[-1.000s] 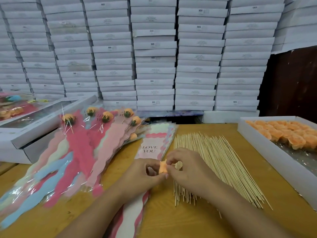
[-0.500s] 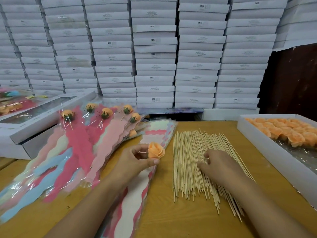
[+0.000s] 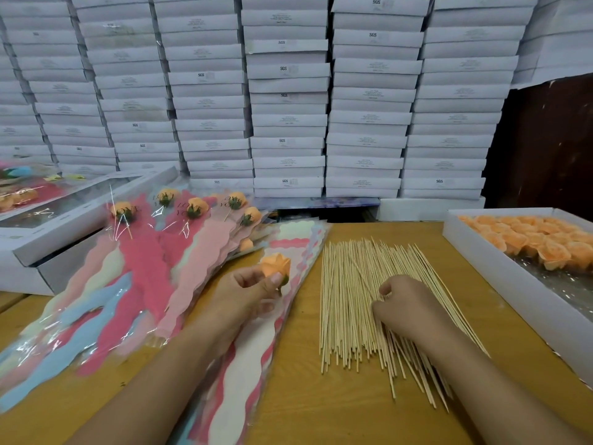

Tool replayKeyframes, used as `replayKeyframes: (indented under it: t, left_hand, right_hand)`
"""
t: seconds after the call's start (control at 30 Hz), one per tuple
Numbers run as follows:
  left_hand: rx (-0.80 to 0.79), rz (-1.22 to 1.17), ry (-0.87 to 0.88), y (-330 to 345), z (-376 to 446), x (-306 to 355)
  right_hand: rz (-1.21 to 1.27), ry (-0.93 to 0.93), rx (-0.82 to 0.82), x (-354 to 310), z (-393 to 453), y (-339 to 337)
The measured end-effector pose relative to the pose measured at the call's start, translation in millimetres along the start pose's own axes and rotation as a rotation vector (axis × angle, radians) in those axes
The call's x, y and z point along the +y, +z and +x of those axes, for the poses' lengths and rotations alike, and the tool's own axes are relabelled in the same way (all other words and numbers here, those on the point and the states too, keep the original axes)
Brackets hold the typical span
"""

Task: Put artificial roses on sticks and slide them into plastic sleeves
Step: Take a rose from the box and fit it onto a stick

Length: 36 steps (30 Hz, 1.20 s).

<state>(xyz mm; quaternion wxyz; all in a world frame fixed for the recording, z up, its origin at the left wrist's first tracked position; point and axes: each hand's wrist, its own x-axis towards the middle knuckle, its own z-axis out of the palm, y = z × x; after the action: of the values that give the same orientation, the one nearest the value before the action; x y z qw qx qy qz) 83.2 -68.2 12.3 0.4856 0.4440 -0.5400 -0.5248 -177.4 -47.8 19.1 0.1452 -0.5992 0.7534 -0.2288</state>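
Observation:
My left hand (image 3: 248, 295) pinches an orange artificial rose (image 3: 275, 266) by its green base, above a stack of empty plastic sleeves (image 3: 244, 374). My right hand (image 3: 406, 311) rests with curled fingers on the pile of wooden sticks (image 3: 349, 293) in the middle of the table; whether a stick is between its fingers is hidden. Finished roses in pink, red and blue sleeves (image 3: 141, 277) lie fanned out at the left.
A white box of loose orange roses (image 3: 529, 242) stands at the right edge of the wooden table (image 3: 321, 412). Flat white boxes (image 3: 61, 226) sit at the left. A wall of stacked white boxes (image 3: 288, 101) closes off the back.
My hands have parted: the left lifted the rose up over the sleeves, and the right moved onto the stick pile, where its fingers have curled in.

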Motion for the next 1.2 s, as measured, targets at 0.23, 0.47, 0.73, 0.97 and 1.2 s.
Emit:
replayKeyframes:
  t: [0.23,0.47,0.73,0.97,1.2]
  left_hand:
    - [0.052,-0.360,-0.089,-4,6,0]
    - [0.152,-0.552,-0.122,-8,10,3]
    - [0.258,-0.688,-0.078,-15,13,5]
    - [0.309,-0.735,-0.071,-14,15,6]
    - [0.293,-0.717,-0.073,-15,15,5]
  right_hand:
    - [0.332,-0.020,0.007,0,5,-4]
    - [0.533,-0.167,-0.060,-11,-1,-4]
    - [0.354,-0.368,-0.036,-13,-7,-8]
    - [0.359,-0.406,-0.075,-11,-8,-8]
    - [0.346,-0.434,-0.075,-12,-8,-7]
